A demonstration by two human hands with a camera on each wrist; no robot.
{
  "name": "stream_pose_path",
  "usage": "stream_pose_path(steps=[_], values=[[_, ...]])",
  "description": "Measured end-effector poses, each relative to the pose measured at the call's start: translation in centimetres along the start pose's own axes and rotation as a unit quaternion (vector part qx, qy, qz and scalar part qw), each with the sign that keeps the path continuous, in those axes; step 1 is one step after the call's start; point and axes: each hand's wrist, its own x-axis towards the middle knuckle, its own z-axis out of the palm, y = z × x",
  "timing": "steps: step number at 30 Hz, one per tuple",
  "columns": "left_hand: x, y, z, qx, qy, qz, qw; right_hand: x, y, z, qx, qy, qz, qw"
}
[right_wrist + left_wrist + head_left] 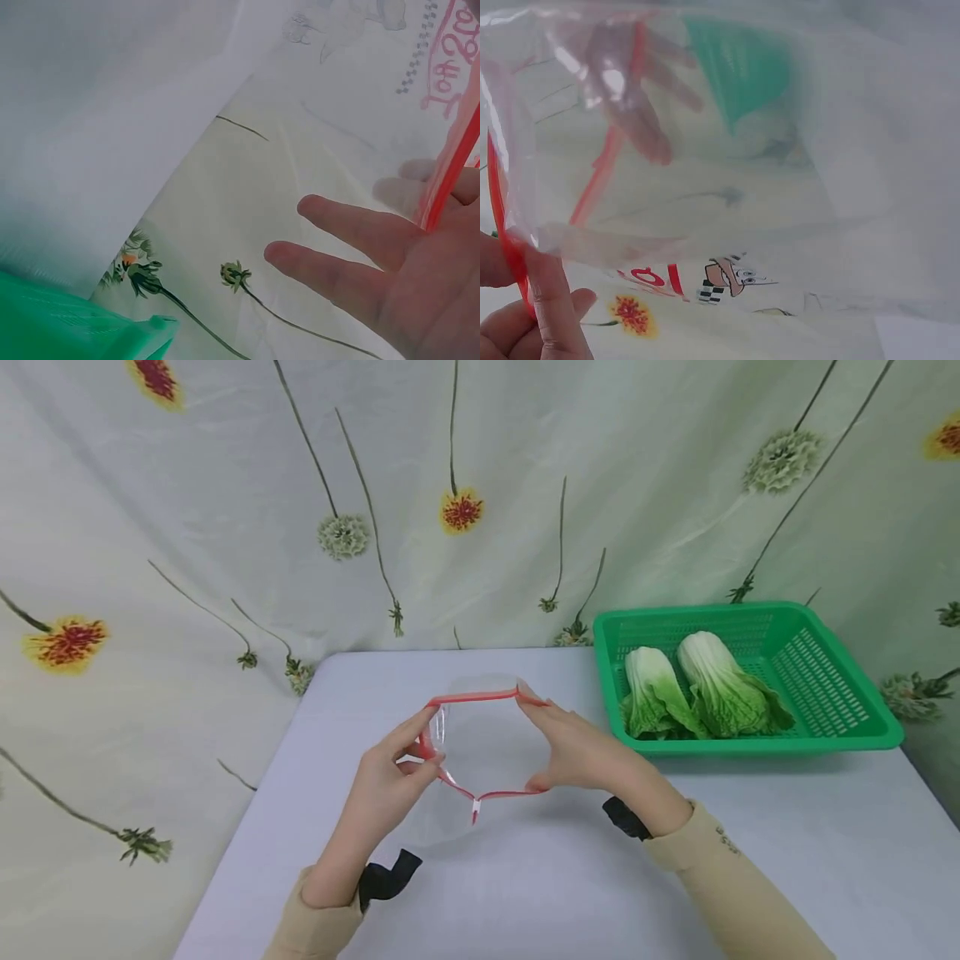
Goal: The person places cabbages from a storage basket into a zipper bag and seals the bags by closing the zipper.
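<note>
A clear plastic zip bag (474, 697) with a red zip rim hangs spread wide at the mouth between both hands. Its left rim is pinched by the left hand (392, 781), thumb and fingers on either side of the red strip (511, 259). On the other side, the right hand (576, 748) stretches the mouth with thumb and fingers held apart. In the right wrist view two straight fingers (352, 225) lie outside the bag, while other fingertips show through the plastic. A red and white slider (476, 808) dangles at the near rim. Printed lettering (649, 277) marks the bag.
A green plastic basket (750, 747) stands on the table's right side. Two Chinese cabbages, one smaller (651, 681) and one larger (723, 693), lie inside it. A white cloth covers the table (510, 893). Behind hangs a flower-patterned curtain (495, 585).
</note>
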Motion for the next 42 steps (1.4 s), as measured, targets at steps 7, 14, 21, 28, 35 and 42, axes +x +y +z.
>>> stream_pose_path(steps=[7,14,21,28,35,42], values=[[0.8,0.1,1.1,-0.023,0.003,0.038,0.999,-0.5,-0.2,-1.7,0.021,0.013,-0.055,0.9982],[1.7,0.6,1.5,-0.024,0.003,0.081,0.9964,-2.5,-0.1,-5.7,0.055,0.085,-0.06,0.9931],[2.3,0.8,0.8,-0.04,0.025,0.112,0.9926,-2.1,4.0,-11.9,0.053,0.139,0.074,0.9861],[2.2,1.1,0.8,-0.064,0.017,0.099,0.9929,2.1,9.9,-12.8,0.022,0.081,0.217,0.9725],[1.5,0.9,1.1,-0.074,0.011,0.095,0.9927,4.4,14.1,-9.1,-0.016,0.043,0.323,0.9454],[1.2,0.5,1.0,-0.08,0.017,0.099,0.9917,4.6,15.1,-6.8,-0.031,0.003,0.374,0.9268]])
